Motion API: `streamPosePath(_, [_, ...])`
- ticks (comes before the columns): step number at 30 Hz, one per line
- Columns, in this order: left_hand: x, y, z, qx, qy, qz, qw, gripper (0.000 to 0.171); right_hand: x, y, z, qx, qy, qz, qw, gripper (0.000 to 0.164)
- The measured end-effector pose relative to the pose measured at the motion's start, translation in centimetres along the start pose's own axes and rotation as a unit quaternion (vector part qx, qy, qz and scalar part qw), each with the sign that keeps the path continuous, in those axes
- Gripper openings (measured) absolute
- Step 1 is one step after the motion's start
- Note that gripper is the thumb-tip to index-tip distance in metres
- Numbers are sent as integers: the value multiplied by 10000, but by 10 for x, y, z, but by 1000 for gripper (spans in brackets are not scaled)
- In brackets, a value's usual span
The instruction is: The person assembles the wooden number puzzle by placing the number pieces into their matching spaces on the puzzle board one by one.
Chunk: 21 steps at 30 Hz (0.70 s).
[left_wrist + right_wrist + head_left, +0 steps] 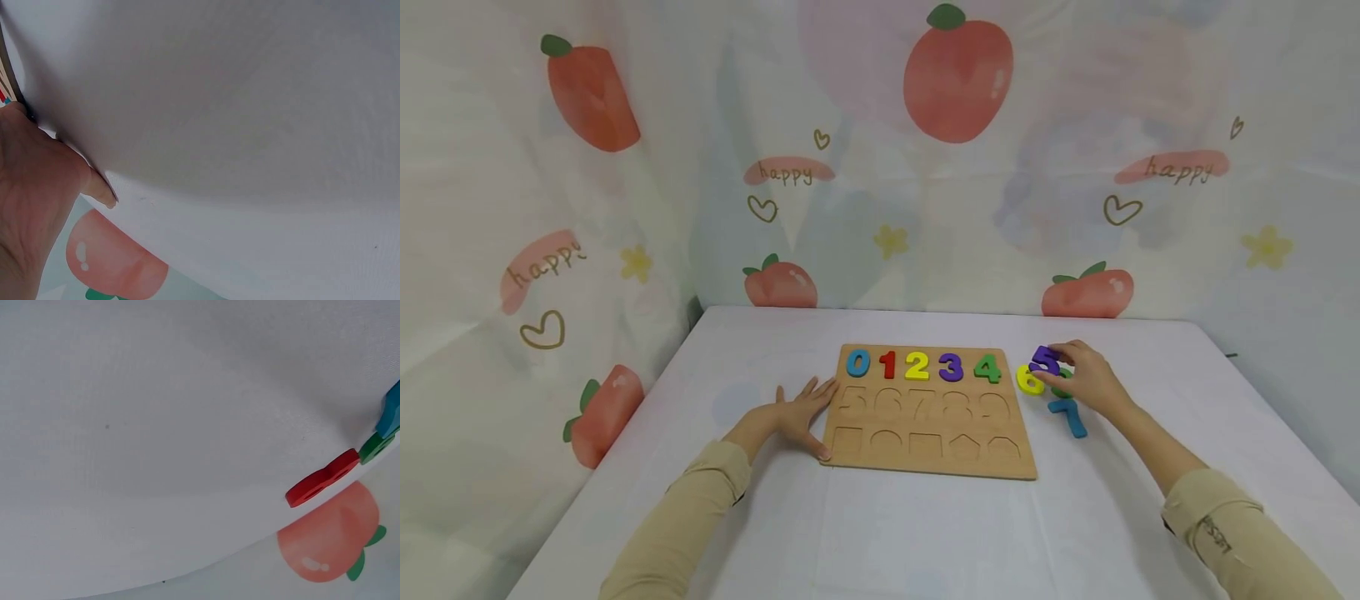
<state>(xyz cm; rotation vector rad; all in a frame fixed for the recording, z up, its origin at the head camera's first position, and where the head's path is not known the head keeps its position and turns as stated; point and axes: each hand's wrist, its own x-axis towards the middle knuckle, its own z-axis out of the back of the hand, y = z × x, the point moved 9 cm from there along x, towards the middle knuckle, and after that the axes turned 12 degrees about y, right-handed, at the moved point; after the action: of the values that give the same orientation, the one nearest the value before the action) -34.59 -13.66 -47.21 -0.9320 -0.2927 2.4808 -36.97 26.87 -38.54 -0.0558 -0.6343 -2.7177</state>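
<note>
A wooden number board (925, 418) lies on the table, with 0, 1, 2, 3 and 4 in its top row. My left hand (797, 417) rests at the board's left edge, fingers spread and straight; its palm side (37, 181) shows in the left wrist view. Beyond the board's right side, my right hand (1093, 379) pinches a purple number 5 (1045, 360) between thumb and fingers. Under and beside it lie a yellow 6 (1028, 382), a partly covered green piece (1063, 385) and a blue 7 (1070, 417).
A red number 8 (322, 479) lies on the table in the right wrist view, hidden behind the right hand in the head view. The board's lower two rows show bare number and shape recesses. A printed cloth backdrop (865, 200) stands behind the white table (887, 533).
</note>
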Motion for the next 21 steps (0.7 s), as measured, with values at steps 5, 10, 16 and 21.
streamPosePath(5, [0,1,1,11,-34,-10,10000,124,1,16,0,70,-72,245,9997,55])
streamPosePath(10, [-1,1,0,-57,-34,-31,10000,124,3,29,-5,231,-6,465,9986,55])
streamPosePath(16, [0,1,-2,-50,-10,2,10000,124,6,48,-11,270,101,679,9973,55])
streamPosePath(21, [0,2,0,-64,-19,-5,10000,124,13,68,-16,254,157,925,9953,56])
